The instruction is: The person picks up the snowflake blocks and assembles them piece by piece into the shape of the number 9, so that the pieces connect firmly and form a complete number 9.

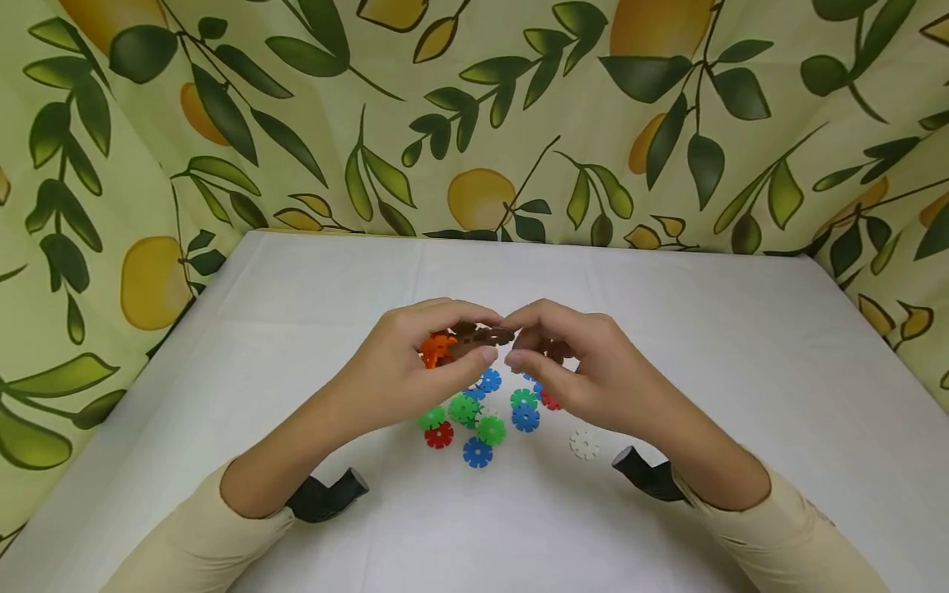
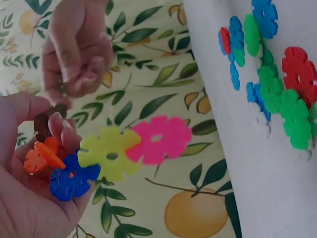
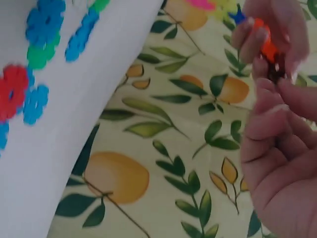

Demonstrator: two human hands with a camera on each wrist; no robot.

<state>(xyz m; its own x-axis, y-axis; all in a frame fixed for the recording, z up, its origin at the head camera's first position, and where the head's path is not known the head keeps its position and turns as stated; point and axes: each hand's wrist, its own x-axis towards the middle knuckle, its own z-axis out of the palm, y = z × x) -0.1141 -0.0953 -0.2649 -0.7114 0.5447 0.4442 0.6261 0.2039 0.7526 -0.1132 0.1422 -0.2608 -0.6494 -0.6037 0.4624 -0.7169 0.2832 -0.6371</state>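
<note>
Right now, our left hand (image 1: 404, 354) grips a chain of slotted discs (image 2: 119, 141) in brown, orange, blue, yellow and pink above the white bench (image 1: 356, 284). Close beside it, our right hand (image 1: 589, 354) curls its fingers around another brown disc (image 1: 556, 350), while loose green, blue, red and white discs (image 1: 491, 430) lie scattered below.

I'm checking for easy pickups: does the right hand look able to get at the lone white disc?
Probably yes: the white disc lies apart from the other discs, uncovered and near the right hand. That hand looks busy at the brown pieces, though, so it may need freeing first.
</note>
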